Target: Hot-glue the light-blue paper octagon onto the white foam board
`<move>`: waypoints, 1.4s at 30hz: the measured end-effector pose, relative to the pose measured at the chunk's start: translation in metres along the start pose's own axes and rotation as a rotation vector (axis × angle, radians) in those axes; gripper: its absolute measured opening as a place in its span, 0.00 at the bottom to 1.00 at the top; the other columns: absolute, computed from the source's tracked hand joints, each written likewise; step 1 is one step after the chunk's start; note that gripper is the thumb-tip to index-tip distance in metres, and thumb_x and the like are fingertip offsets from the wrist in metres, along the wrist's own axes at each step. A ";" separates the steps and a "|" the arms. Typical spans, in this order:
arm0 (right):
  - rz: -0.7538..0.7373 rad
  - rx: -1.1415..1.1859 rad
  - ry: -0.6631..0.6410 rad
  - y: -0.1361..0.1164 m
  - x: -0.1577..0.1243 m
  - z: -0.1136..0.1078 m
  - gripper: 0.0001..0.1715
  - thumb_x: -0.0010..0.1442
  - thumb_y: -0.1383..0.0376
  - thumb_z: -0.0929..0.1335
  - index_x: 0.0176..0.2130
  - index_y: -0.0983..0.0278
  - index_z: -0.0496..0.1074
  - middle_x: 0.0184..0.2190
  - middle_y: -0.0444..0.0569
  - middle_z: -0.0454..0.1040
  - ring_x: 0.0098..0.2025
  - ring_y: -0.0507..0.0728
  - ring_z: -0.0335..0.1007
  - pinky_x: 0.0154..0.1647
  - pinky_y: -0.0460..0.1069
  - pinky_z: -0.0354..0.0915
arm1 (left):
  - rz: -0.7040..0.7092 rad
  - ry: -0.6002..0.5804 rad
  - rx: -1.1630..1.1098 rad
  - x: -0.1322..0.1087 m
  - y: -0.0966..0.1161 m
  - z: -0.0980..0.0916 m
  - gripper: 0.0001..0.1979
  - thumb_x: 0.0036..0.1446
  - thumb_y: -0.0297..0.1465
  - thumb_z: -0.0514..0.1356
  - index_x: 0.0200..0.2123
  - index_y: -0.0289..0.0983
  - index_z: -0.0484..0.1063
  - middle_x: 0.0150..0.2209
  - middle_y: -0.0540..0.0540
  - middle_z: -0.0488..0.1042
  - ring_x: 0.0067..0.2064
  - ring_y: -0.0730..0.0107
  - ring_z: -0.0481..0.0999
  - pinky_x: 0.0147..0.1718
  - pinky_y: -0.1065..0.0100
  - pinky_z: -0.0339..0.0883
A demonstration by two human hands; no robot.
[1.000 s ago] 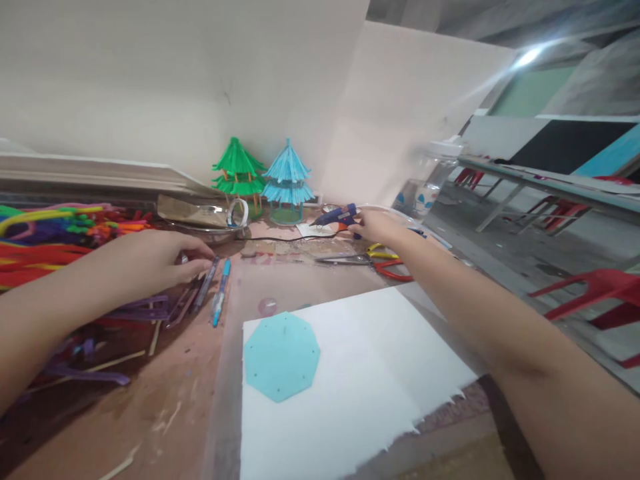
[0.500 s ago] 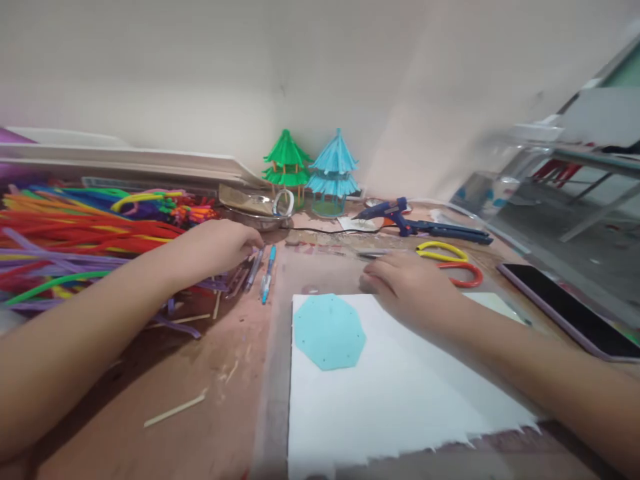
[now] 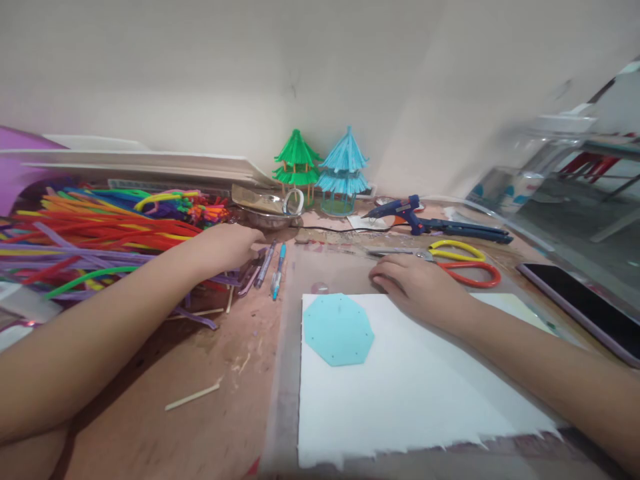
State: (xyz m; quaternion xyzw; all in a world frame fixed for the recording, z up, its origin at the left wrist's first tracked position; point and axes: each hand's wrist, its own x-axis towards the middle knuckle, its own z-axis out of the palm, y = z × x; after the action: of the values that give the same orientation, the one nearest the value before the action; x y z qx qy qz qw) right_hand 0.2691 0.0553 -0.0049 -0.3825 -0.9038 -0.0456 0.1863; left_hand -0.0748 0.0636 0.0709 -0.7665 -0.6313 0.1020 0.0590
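Observation:
My left hand (image 3: 227, 247) reaches out to the left of centre, fingers curled together over a few pens (image 3: 277, 267) and purple sticks at the edge of a heap of coloured pipe cleaners (image 3: 100, 233). What the fingers hold is hidden. My right hand (image 3: 420, 287) lies palm down with fingers loose on the top edge of a white sheet (image 3: 400, 393), holding nothing. A light blue octagon (image 3: 339, 329) lies on the sheet just left of that hand. Scissors with yellow and red handles (image 3: 463, 263) lie right behind it.
A blue glue gun (image 3: 400, 210) with its cord lies at the back. A green model pagoda (image 3: 297, 163) and a blue one (image 3: 343, 170) stand by the wall, beside a metal dish (image 3: 267, 213). A phone (image 3: 585, 307) lies at right. A wooden stick (image 3: 193, 397) lies in front.
My right hand let go of the glue gun at the back and came down onto the sheet's top edge. My left hand stayed at the pens. The view swung left.

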 end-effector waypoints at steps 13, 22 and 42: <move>0.038 -0.019 -0.062 -0.011 0.009 -0.013 0.14 0.70 0.69 0.62 0.40 0.64 0.78 0.39 0.54 0.78 0.43 0.59 0.73 0.45 0.52 0.66 | 0.207 0.208 -0.096 0.051 0.055 0.013 0.21 0.65 0.29 0.49 0.54 0.37 0.77 0.55 0.38 0.79 0.56 0.54 0.78 0.55 0.61 0.70; 0.248 0.316 -0.088 -0.018 0.011 -0.034 0.11 0.68 0.64 0.66 0.45 0.61 0.78 0.43 0.52 0.81 0.45 0.60 0.76 0.43 0.52 0.67 | 0.261 0.345 -0.309 0.003 0.096 0.005 0.14 0.62 0.40 0.57 0.45 0.40 0.75 0.43 0.43 0.82 0.44 0.56 0.81 0.42 0.63 0.72; 0.420 1.469 -0.237 -0.049 0.010 -0.009 0.14 0.64 0.67 0.64 0.50 0.62 0.70 0.19 0.35 0.62 0.17 0.49 0.56 0.16 0.44 0.59 | 0.568 0.490 -0.410 -0.040 0.114 0.027 0.15 0.66 0.32 0.56 0.55 0.41 0.70 0.53 0.43 0.79 0.54 0.58 0.78 0.54 0.57 0.72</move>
State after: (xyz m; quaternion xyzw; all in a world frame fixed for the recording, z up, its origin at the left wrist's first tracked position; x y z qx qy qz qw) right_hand 0.2312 0.0255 0.0098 -0.3264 -0.6247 0.6433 0.2989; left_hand 0.0208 0.0011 0.0228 -0.9075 -0.3694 -0.1985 0.0230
